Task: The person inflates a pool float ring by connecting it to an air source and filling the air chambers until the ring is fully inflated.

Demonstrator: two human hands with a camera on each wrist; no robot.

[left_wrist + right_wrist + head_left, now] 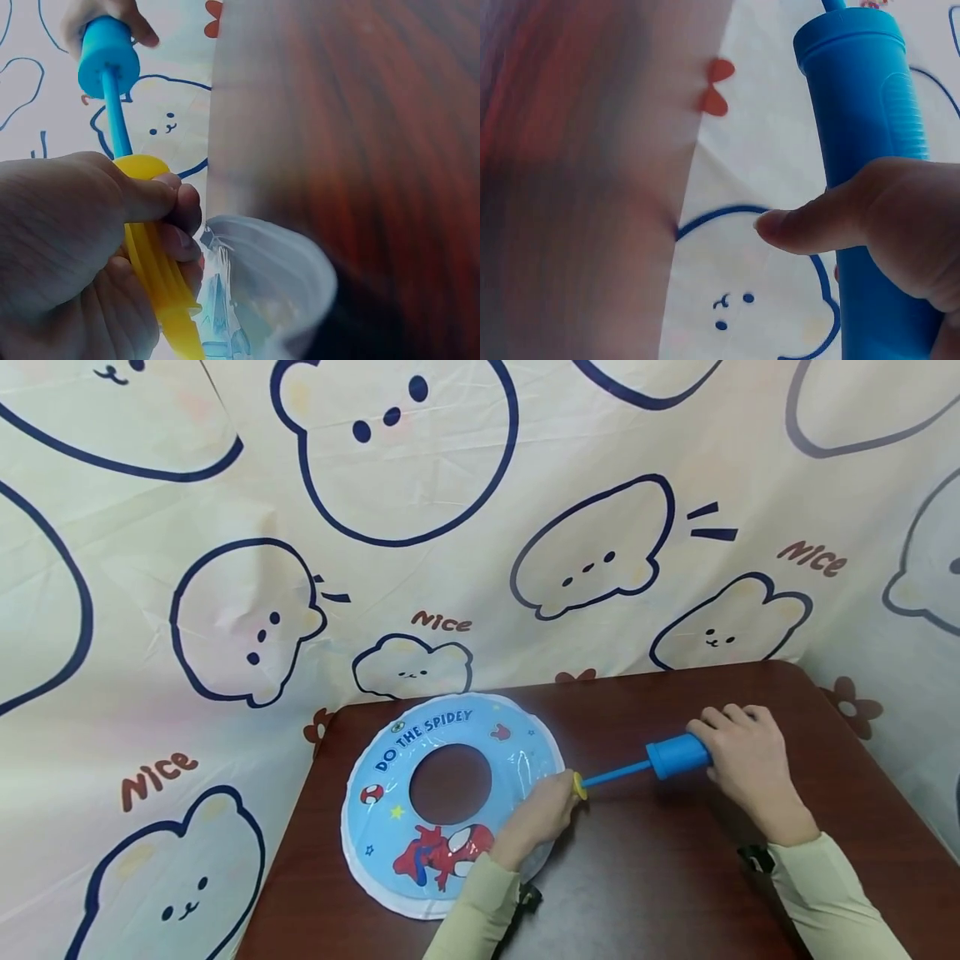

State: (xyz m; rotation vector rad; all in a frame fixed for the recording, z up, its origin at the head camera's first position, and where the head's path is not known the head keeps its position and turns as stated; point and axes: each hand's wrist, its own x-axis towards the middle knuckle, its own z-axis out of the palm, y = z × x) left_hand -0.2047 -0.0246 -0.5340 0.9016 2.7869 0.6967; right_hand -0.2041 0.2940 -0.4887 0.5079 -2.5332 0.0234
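From my end, starting at the left, I have the patterned cloth [146,710] hanging around the dark table [645,885], then the blue swim ring [382,814], lying on the table's left part with its pale rim puckered. The left hand [542,816] is over the ring's right-hand side, thumb and fingers closed round a ridged yellow piece [154,259]; the piece's lower end runs out of the left wrist view, so I cannot tell whether it is joined to the ring or merely beside it. That is my first worry: if the joint is loose or missing, a push could slide the piece away or crease the ring. Next comes the thin blue rod [617,774], bare between the hands, and I judge it the weak part, since a sideways shove from hands out of line could bend it or make it bind. It leads to the blue cylinder [678,755], well apart from the ring, which the right hand [750,764] grips, its thumb laid across the near side. If that hold is loose, smooth plastic could twist or slip under a hard stroke, and too long a pull could draw the rod out.
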